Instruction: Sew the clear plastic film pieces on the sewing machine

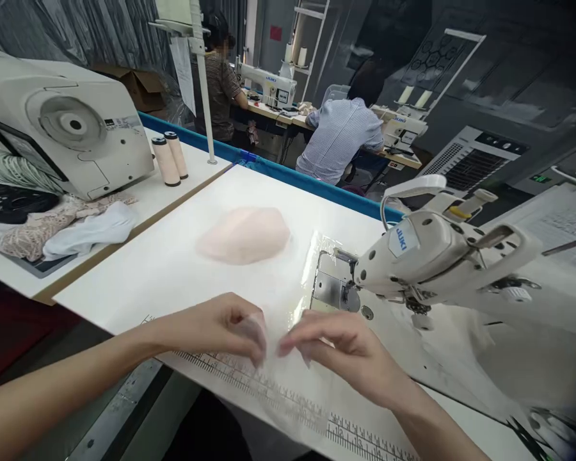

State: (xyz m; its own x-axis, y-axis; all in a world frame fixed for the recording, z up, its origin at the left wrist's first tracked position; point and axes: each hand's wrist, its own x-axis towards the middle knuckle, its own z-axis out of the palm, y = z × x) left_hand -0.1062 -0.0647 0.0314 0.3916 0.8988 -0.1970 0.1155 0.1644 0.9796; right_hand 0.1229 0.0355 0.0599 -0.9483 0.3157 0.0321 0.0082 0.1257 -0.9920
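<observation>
Close to the table's front edge, my left hand (228, 328) has its fingers curled around a thin, see-through whitish piece of fabric (274, 394). A pale pinkish bit of it shows between thumb and fingers. Facing it from the right, my right hand (343, 349) has thumb and fingers pinched together at the same sheer piece, which hangs over the printed ruler (249, 371); its outline is faint and blurred. Farther back on the white table lies a pale pink, rounded fabric piece (244, 235), touched by neither hand. The sewing machine's needle plate (329, 288) lies just beyond my right hand.
A white sewing machine (413, 250) fills the right side. Left stand another machine (72, 121), two thread spools (166, 160), beige lace (41, 234) and white cloth (93, 230). Thread snips (525, 435) lie lower right. Two people (343, 137) sit at machines beyond the blue edge.
</observation>
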